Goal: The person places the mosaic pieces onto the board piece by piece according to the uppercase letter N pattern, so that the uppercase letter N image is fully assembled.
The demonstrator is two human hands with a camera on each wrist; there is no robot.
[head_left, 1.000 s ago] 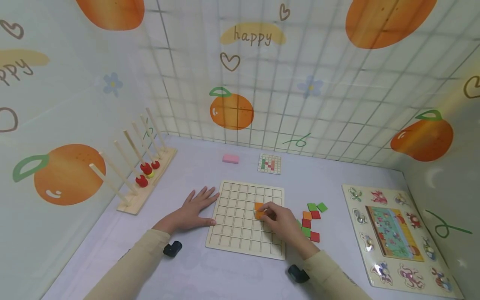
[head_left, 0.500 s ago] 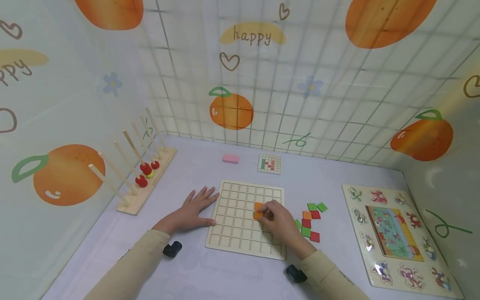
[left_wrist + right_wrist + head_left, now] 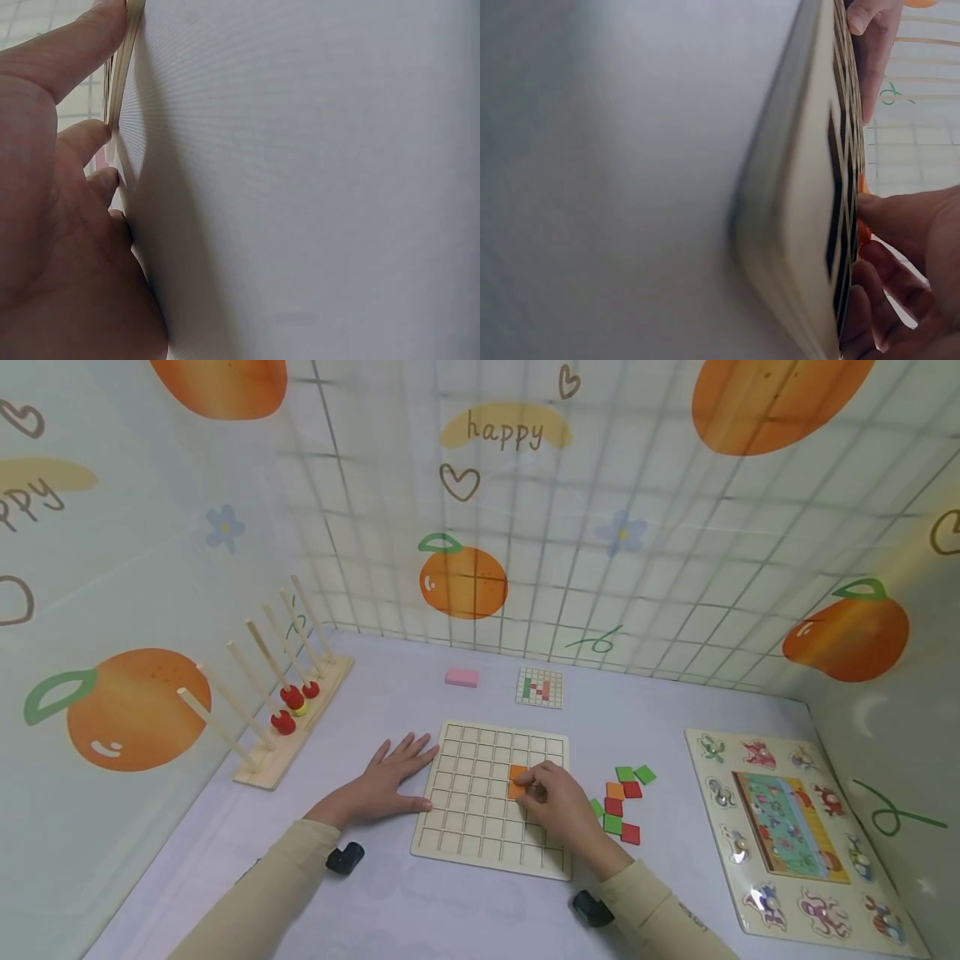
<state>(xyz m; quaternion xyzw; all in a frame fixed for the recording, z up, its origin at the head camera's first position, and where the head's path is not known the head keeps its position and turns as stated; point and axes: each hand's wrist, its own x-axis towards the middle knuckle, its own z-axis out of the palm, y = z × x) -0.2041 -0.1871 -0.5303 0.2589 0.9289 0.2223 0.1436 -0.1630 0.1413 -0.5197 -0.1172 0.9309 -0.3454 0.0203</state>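
A wooden grid board [image 3: 468, 793] lies on the table in front of me. My left hand [image 3: 386, 785] rests with spread fingers at its left edge, thumb and fingertip against the rim; in the left wrist view the fingers [image 3: 84, 139] meet the board's side. Over the board's right half, my right hand [image 3: 558, 802] pinches an orange square tile [image 3: 515, 790] at the grid with thumb and index finger. Another orange tile [image 3: 517, 772] sits just beyond it in the grid. The right wrist view shows the thumb [image 3: 900, 217] at the orange tile, which the fingers partly hide.
Several loose tiles [image 3: 613, 807], green, red and orange, lie right of the board. A pattern card [image 3: 539, 687] and a pink block [image 3: 461, 678] lie behind it. A peg rack [image 3: 273, 764] with red and yellow beads stands left, an animal puzzle board [image 3: 720, 810] right.
My right hand has shifted very slightly left and settled at the orange tile. The left hand has stayed still.
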